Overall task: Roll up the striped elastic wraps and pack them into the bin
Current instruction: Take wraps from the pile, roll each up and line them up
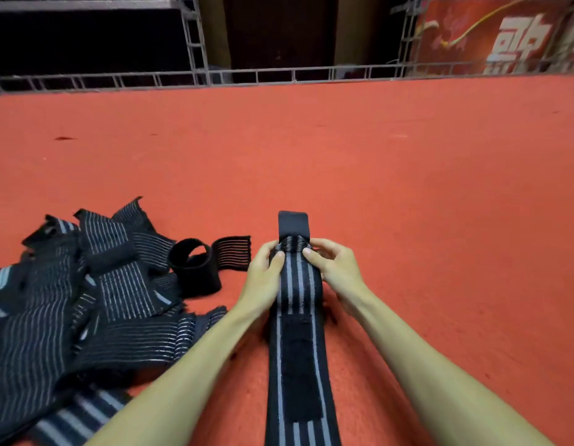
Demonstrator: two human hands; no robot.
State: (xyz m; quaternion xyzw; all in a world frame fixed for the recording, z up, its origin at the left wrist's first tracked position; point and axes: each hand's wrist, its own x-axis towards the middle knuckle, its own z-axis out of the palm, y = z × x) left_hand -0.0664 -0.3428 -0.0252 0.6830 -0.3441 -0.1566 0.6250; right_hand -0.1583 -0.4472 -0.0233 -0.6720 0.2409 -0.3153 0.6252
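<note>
A striped wrap (296, 365) runs up the red carpet (408, 204) from its near edge. The left hand (263, 275) and right hand (335, 268) pinch its far folded end from either side, fingers closed on the fabric. A pile of wraps (86, 300) lies toward the left edge. A metal frame (279, 74) lines the far edge.

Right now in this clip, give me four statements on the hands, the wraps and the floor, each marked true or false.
1. Both hands, left hand and right hand, pinch the striped wrap. True.
2. The pile of wraps lies to the person's right. False: it lies to the left.
3. The floor covering is red. True.
4. The held wrap is fully rolled. False: a long stretch lies flat toward the person.
</note>
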